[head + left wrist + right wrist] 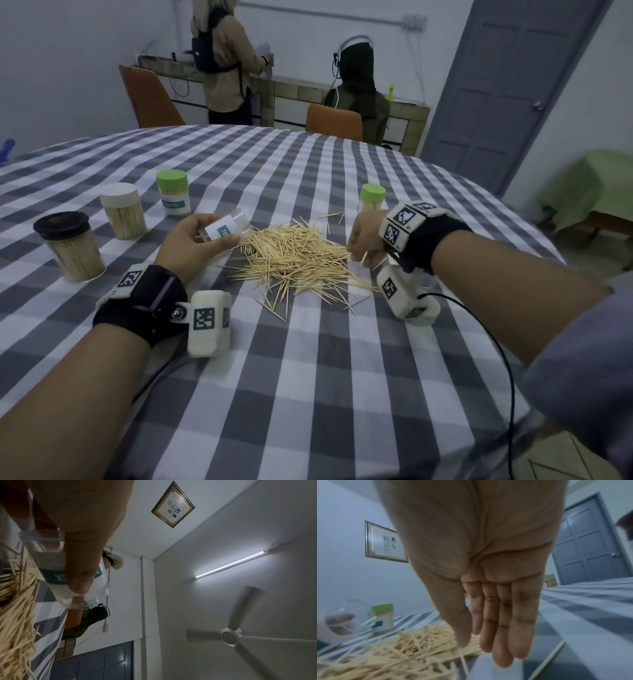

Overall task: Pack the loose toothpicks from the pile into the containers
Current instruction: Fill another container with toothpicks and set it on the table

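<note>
A pile of loose toothpicks (294, 260) lies on the checked tablecloth (308, 359) between my hands. My left hand (219, 236) grips a clear, empty container (227, 228) with a white and teal label. The container is tilted on its side with its mouth at the pile's left edge. In the left wrist view my thumb (80, 568) lies across the container (54, 577) beside the toothpicks (15, 615). My right hand (359, 253) is at the pile's right edge. Its fingers (503, 635) are straight and together, tips down at the toothpicks (393, 653).
Three filled containers stand at the left: dark-lidded (73, 248), white-lidded (123, 210) and green-lidded (173, 198). A second green-lidded one (372, 200) stands behind my right hand. A black cable (507, 359) trails over the table's right side. Two people and orange chairs (334, 121) are beyond the far edge.
</note>
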